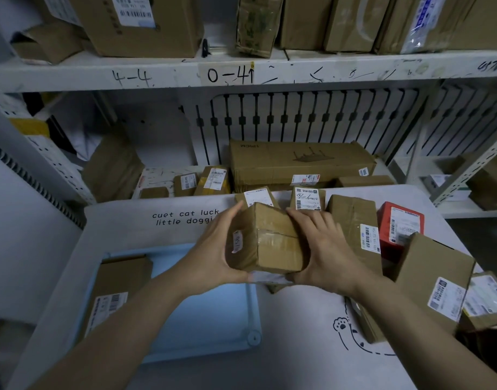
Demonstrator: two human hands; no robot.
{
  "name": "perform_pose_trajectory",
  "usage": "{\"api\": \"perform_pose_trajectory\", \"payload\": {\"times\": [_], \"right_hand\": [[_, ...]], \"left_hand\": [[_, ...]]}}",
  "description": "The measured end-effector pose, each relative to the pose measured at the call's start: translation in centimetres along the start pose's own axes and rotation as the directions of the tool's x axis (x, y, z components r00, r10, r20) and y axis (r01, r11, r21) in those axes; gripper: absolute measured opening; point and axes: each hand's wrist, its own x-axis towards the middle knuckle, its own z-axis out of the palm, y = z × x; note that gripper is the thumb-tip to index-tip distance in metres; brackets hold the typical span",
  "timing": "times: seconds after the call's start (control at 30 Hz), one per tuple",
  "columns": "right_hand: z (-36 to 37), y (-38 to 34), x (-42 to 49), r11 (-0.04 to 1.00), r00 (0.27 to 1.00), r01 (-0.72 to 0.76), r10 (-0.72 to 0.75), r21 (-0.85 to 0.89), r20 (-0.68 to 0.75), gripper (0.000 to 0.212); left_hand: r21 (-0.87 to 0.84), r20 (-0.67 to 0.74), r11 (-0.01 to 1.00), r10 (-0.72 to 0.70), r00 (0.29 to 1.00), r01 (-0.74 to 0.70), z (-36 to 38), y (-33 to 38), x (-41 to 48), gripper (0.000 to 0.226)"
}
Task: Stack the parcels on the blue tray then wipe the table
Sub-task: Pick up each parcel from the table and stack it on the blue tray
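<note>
Both hands hold a small taped brown parcel [270, 240] in the air above the table, over the right edge of the blue tray [202, 313]. My left hand [213, 246] grips its left side and my right hand [323, 249] grips its right side. One flat brown parcel [118, 285] with a white label lies on the tray's left part. More parcels stand on the white table [298, 361]: a tall brown one [357, 220], a red one [402, 226] and a brown box [435, 280] at the right.
Two small labelled parcels [307, 198] sit at the table's far edge. Behind the table a long carton [300, 161] and several small boxes lie on a lower shelf. An upper shelf [241, 71] carries more cartons. Metal racking [466, 164] stands at the right.
</note>
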Motion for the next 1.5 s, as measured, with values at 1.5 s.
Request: {"api": "perform_pose_trajectory", "payload": {"times": [1.5], "right_hand": [[-0.8,-1.2,-0.8,0.242,0.912,-0.171,0.405,0.955,0.061,0.123]], "left_hand": [[-0.886,0.164,0.345,-0.389,0.906,0.309,1.1,-5.0,-0.2,0.047]]}}
